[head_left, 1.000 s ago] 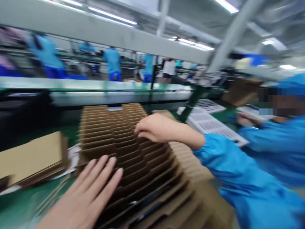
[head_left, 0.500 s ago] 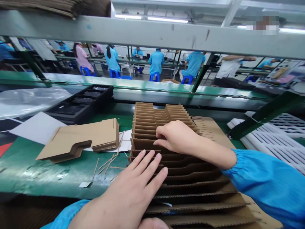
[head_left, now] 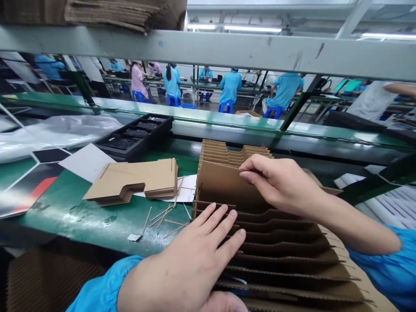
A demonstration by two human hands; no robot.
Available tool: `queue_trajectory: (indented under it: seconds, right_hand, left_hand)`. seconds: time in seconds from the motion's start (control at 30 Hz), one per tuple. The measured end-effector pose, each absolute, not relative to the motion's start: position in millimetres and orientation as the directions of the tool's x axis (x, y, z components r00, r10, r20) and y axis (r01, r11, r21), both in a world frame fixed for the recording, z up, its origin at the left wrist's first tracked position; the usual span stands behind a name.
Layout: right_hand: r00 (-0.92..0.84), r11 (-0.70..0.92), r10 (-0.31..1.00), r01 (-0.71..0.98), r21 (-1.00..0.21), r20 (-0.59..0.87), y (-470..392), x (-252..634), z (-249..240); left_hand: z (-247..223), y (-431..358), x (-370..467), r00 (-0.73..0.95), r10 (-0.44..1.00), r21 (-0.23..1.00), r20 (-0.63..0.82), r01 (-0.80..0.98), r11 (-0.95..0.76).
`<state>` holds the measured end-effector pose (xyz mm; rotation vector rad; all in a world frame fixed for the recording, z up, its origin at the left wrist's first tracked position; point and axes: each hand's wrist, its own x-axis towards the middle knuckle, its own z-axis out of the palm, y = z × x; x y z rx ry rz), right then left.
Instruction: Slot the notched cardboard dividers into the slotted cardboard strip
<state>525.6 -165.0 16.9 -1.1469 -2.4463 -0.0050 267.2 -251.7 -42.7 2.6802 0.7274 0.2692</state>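
Note:
A long row of upright cardboard dividers (head_left: 279, 264) runs away from me on the green bench. My left hand (head_left: 195, 255) lies with fingers spread on the divider edges at their left side. Farther back, my right hand (head_left: 276, 177) pinches the top edge of one cardboard divider (head_left: 221, 182), which stands higher than those near it. Left of the row rests a stack of notched cardboard sheets (head_left: 139, 177), partly over white paper (head_left: 188, 190). Thin cardboard strips (head_left: 162, 216) are scattered beside my left hand.
A black tray (head_left: 133, 134) and clear plastic film (head_left: 61, 130) sit at the back left. White slotted panels (head_left: 383, 195) lie on the right. A metal beam (head_left: 227, 47) crosses above the bench. People in blue and pink sit farther off.
My right hand has closed on a divider and raised it above those around it. My left hand stays spread on the edges. The view has shifted, so the scene sits farther right.

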Motion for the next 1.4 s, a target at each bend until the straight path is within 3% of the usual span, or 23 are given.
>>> queue_trajectory:
  seconds: [0.1, 0.3, 0.47, 0.67, 0.97, 1.3, 1.4]
  right_hand:
    - [-0.514, 0.629, 0.739, 0.758, -0.172, 0.436, -161.7, 520.4, 10.8]
    - [-0.628, 0.692, 0.709, 0.707, -0.144, 0.321, -159.0, 507.9, 6.7]
    - [-0.623, 0.721, 0.681, 0.664, -0.2, 0.385, -165.9, 512.1, 11.2]
    - [-0.623, 0.684, 0.729, 0.684, -0.255, 0.283, -169.6, 521.5, 0.4]
    - [-0.564, 0.616, 0.773, 0.777, -0.13, 0.291, -168.5, 515.7, -5.9]
    - [-0.616, 0.616, 0.786, 0.787, 0.006, 0.051, -180.0, 496.0, -14.8]
    - [-0.674, 0.674, 0.737, 0.739, 0.021, 0.055, -179.0, 503.4, -12.5]
  left_hand:
    - [-48.4, -253.5, 265.9, 0.845, 0.521, 0.378, 0.118, 0.447, -0.811]
    - [-58.0, -256.2, 262.4, 0.842, 0.519, 0.363, 0.151, 0.441, -0.821]
    - [-59.7, -256.6, 262.2, 0.832, 0.53, 0.381, 0.163, 0.442, -0.812]
    - [-57.6, -255.7, 264.4, 0.837, 0.525, 0.383, 0.153, 0.439, -0.813]
    - [-51.6, -256.4, 266.0, 0.851, 0.514, 0.349, 0.109, 0.451, -0.821]
    - [-54.5, -256.0, 266.6, 0.864, 0.501, 0.295, 0.056, 0.465, -0.835]
    - [-56.2, -256.7, 259.3, 0.867, 0.49, 0.294, 0.088, 0.447, -0.845]
